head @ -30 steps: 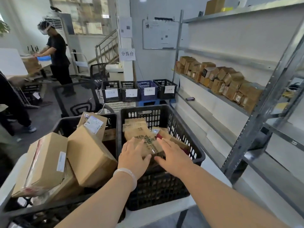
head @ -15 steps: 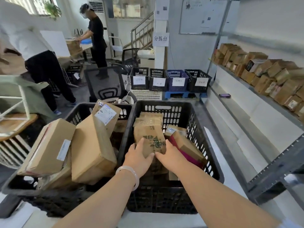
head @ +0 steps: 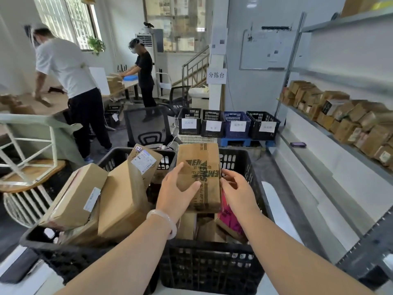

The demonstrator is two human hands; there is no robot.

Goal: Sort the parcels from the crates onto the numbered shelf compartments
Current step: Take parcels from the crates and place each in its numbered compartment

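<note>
A brown cardboard parcel with black printed tape is raised above the right black crate. My left hand, with a pale bangle on its wrist, grips the parcel's left side, thumb across its face. My right hand holds its right edge. Below it in that crate lie more brown parcels and a pink one. The left black crate is heaped with larger boxes, one with a white label. The metal shelf on the right carries several small brown parcels.
Four labelled bins, three black and one blue, stand on the floor ahead. A black office chair is behind the crates. Two people work at tables at the left and back. A phone lies on a lower shelf. A white stool frame stands left.
Both hands have lifted the taped parcel up out of the right crate, where it lay among the others. My view has swung left and up.
</note>
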